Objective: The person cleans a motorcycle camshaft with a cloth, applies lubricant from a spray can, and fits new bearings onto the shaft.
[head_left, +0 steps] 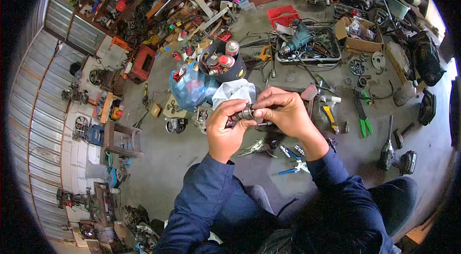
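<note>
Up in front of me, both hands hold a small metal shaft part [248, 112] with rounded, collar-like sections. Fingers cover much of it, so its exact kind is unclear. My left hand [225, 129] pinches its left side between thumb and fingers. From the right, my right hand [287, 112] grips the other side, thumb and fingers closed. Just beyond them is a crumpled white cloth [234, 90]. Below the hands, on the floor, lie silver locking pliers [258, 147] and blue-handled pliers [294, 170].
A dark bucket of spray cans [235, 69] stands beyond the hands, beside a blue plastic bag [187, 88]. Farther right, a green power drill [296, 38] lies on a tool tray [331, 62]. Green-handled pliers [365, 126] and a cordless tool [387, 154] are at right.
</note>
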Demonstrator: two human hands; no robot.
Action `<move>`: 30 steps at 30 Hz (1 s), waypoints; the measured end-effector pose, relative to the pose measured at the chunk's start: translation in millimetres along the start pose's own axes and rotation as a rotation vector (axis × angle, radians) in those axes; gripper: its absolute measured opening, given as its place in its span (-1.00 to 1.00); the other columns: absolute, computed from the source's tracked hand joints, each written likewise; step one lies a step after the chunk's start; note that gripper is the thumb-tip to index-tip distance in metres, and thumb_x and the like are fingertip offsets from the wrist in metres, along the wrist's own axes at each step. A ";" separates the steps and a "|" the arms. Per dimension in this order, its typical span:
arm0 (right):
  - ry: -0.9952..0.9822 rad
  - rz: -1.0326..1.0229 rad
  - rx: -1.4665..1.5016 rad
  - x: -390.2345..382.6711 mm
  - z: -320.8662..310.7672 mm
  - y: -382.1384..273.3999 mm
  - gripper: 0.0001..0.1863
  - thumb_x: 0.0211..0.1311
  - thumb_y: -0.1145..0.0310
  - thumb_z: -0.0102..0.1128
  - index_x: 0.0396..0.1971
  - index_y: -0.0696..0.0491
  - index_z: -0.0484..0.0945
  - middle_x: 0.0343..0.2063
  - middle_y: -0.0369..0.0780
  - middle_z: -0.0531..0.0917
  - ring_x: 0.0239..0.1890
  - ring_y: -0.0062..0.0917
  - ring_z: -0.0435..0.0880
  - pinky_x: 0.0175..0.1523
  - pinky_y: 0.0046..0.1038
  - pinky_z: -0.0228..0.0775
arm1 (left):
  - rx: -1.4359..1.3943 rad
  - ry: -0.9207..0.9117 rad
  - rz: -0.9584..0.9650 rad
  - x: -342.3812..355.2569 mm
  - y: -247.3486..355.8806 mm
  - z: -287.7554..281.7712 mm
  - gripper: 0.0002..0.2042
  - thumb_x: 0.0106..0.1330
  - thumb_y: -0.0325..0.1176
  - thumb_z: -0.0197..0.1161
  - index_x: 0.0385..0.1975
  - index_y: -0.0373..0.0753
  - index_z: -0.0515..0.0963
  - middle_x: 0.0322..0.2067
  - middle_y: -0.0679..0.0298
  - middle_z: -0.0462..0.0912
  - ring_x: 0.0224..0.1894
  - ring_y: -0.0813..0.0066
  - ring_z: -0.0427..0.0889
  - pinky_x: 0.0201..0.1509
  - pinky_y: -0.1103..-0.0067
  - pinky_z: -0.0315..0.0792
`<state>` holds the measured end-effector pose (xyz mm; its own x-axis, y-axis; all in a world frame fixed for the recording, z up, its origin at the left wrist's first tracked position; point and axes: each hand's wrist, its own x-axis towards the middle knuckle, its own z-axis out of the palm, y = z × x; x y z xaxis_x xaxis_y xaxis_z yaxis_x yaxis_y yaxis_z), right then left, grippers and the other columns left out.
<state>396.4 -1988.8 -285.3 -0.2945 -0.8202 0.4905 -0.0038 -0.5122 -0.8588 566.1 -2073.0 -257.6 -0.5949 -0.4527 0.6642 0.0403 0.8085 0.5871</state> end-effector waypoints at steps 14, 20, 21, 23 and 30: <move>-0.043 -0.132 -0.189 -0.1 3.4 -12.3 -0.59 0.05 0.59 0.32 -0.03 0.05 0.67 -0.28 -0.23 0.61 -0.22 -0.45 0.59 -0.08 -0.46 0.46 | -0.436 -0.084 -0.409 -5.4 16.3 6.8 -0.54 0.37 -0.29 0.26 0.14 -0.15 0.19 -0.09 0.22 0.48 -0.45 0.63 0.49 -0.55 0.69 0.34; -0.005 -0.252 -0.364 -0.1 2.5 -11.0 -0.64 -0.09 0.61 0.34 -0.18 0.12 0.68 -0.30 -0.17 0.63 -0.20 -0.30 0.63 -0.08 -0.36 0.50 | -0.470 -0.091 -0.399 -2.9 19.7 10.2 -0.54 0.39 -0.43 0.20 0.18 -0.20 0.12 -0.12 0.24 0.43 -0.44 0.69 0.41 -0.43 0.72 0.33; 0.000 -0.248 -0.381 -1.0 3.0 -11.0 -0.66 -0.09 0.60 0.33 -0.20 0.13 0.67 -0.30 -0.16 0.63 -0.19 -0.27 0.63 -0.08 -0.34 0.51 | -0.454 -0.102 -0.417 -2.7 21.1 9.2 -0.53 0.40 -0.43 0.19 0.18 -0.20 0.11 -0.11 0.23 0.43 -0.42 0.68 0.41 -0.42 0.72 0.32; -0.005 -0.254 -0.388 -1.7 3.8 -6.8 -0.66 -0.08 0.60 0.32 -0.19 0.13 0.67 -0.31 -0.16 0.62 -0.20 -0.27 0.62 -0.09 -0.34 0.50 | -0.438 -0.114 -0.440 -3.3 19.7 7.9 -0.53 0.40 -0.44 0.18 0.19 -0.20 0.10 -0.10 0.22 0.43 -0.41 0.68 0.40 -0.42 0.72 0.32; -0.012 -0.188 -0.320 -4.1 6.5 11.0 -0.64 -0.08 0.65 0.26 -0.18 0.13 0.66 -0.33 -0.16 0.60 -0.20 -0.23 0.61 -0.05 -0.30 0.46 | -0.454 -0.095 -0.482 -15.4 2.2 17.3 -0.60 0.45 -0.40 0.10 0.21 -0.18 0.15 -0.12 0.28 0.44 -0.48 0.70 0.33 -0.48 0.71 0.26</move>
<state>403.8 -1992.7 -295.8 -0.2487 -0.7230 0.6445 -0.3559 -0.5507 -0.7551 561.5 -2057.7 -274.6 -0.6983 -0.6716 0.2476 0.0740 0.2763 0.9582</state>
